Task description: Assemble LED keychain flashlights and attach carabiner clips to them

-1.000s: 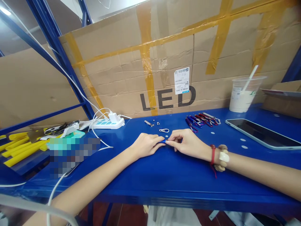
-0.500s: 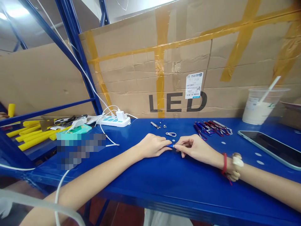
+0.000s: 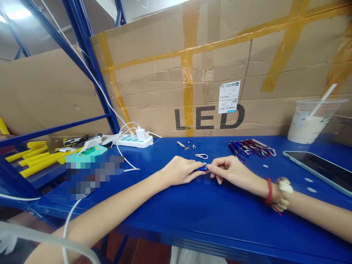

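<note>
My left hand [image 3: 180, 171] is closed around a slim blue metal tube [image 3: 200, 168], like a small flashlight body, held low over the blue tabletop [image 3: 192, 209]. At the tube's right end, my right hand [image 3: 228, 169] pinches a small silvery part between thumb and forefinger; its exact shape is too small to tell. Just behind my hands lies a silver carabiner [image 3: 201, 156]. Farther back are a short silver cylinder [image 3: 182, 145] and a few tiny metal parts [image 3: 194, 146]. To the right several slim blue, red and silver tubes [image 3: 249, 147] with carabiners lie in a row.
A phone [image 3: 319, 170] and a plastic cup with a straw [image 3: 312, 123] stand at the right. A white power strip [image 3: 134, 140] with cables sits back left, near yellow tubes [image 3: 41, 157]. A large cardboard box [image 3: 154, 88] walls off the back.
The right hand has shifted slightly right, and more of the blue tube shows beyond the left fingers. Both hands keep hold at the tube. The view has turned a little.
</note>
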The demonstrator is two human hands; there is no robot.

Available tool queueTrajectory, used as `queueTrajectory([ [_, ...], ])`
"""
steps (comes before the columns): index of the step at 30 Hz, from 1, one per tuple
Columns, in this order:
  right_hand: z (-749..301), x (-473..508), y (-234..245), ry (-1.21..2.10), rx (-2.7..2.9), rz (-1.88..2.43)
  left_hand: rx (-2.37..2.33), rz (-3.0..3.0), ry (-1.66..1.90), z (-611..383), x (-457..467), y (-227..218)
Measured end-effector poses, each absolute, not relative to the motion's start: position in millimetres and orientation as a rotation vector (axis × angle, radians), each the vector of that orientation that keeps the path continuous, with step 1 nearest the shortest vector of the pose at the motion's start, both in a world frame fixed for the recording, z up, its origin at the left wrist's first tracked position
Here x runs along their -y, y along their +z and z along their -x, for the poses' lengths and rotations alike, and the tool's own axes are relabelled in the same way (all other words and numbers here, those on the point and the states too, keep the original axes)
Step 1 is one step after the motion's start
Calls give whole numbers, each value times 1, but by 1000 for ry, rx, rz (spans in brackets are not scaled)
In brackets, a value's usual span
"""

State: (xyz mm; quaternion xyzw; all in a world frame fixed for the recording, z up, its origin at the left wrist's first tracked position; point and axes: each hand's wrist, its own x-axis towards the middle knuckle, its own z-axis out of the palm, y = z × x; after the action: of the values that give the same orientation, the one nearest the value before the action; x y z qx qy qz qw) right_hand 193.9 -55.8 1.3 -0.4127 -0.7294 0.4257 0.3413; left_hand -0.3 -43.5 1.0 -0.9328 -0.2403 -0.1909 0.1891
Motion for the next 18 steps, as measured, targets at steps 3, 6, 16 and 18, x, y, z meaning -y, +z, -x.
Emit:
queueTrajectory([
  [3,-194,56,3,1120,1887,1048,704,2640,-551,0,44,2],
  [6,-194,58,5,1119,1884,1032,726,2661,-569,-1,46,3],
  [16,-196,55,5,1101,1886,1012,725,2671,-660,-2,48,5],
  [18,-196,55,5,1110,1882,1009,720,2667,-669,-2,49,6],
])
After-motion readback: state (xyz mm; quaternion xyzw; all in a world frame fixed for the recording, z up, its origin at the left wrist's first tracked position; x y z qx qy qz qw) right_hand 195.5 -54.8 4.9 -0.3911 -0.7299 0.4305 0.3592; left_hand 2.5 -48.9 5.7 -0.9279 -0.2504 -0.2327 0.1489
